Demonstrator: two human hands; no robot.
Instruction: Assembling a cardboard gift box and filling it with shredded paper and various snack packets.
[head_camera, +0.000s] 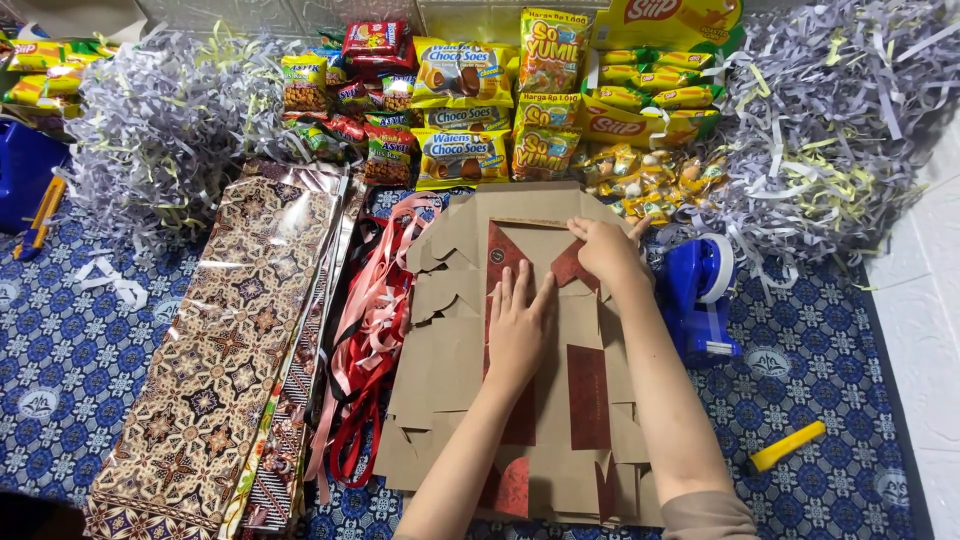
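Both hands press flat, fingers spread and gripping nothing, on one stack of flattened brown cardboard boxes lying on the blue patterned mat: the left hand at the stack's middle, the right hand near its top edge. Beside the stack are one blue tape dispenser, one yellow cutter, one bundle of ribbons, and two heaps of shredded paper.

Snack packets, blue tape dispenser
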